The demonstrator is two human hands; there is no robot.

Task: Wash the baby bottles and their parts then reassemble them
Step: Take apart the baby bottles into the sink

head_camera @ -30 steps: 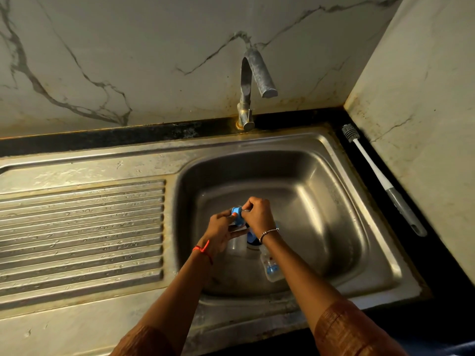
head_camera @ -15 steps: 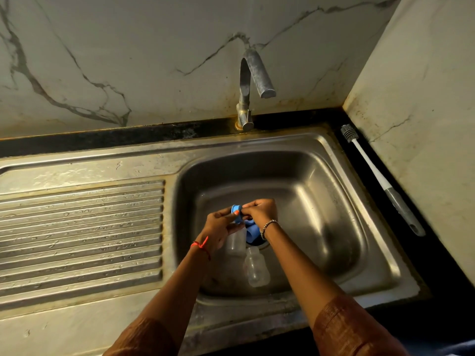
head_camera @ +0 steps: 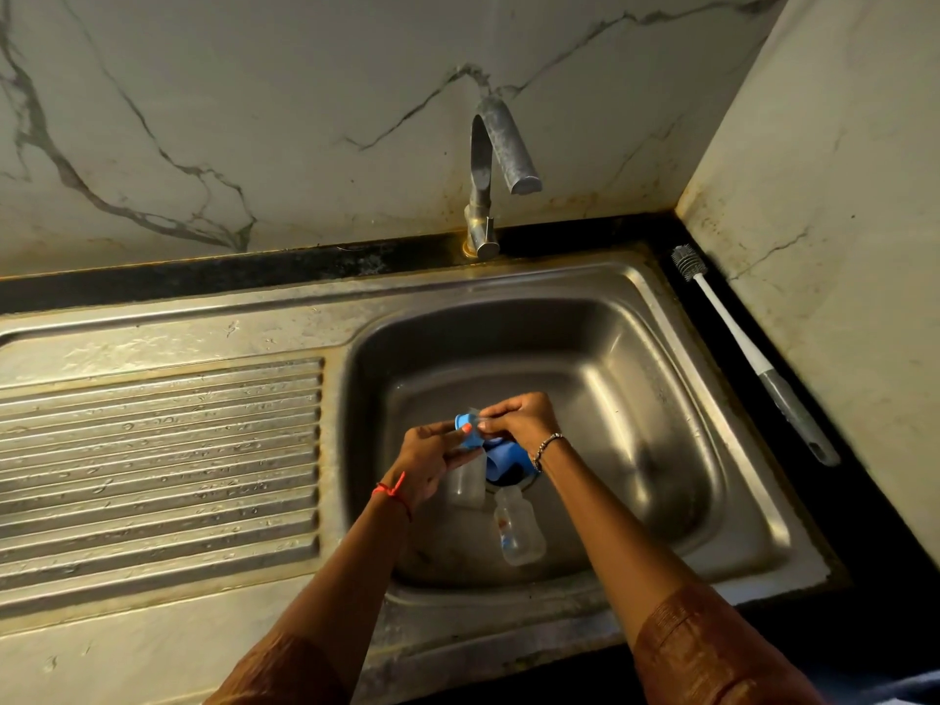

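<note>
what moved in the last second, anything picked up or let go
Nothing was picked up or let go. The left hand and right hand keep their grip on the blue ring over the sink, fingers shifting only slightly. The lying bottle seems to have rolled a little leftward on the basin floor. The other bottle, blue cap and brush stayed put.

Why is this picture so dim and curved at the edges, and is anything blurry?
Head view: dim warm light, soft glare on the right wall of the sink, deep shadow over the counter by the bottle brush; head view, the wide lens bows the drainboard; the blue part pinched by the left hand and right hand looks slightly soft.
</note>
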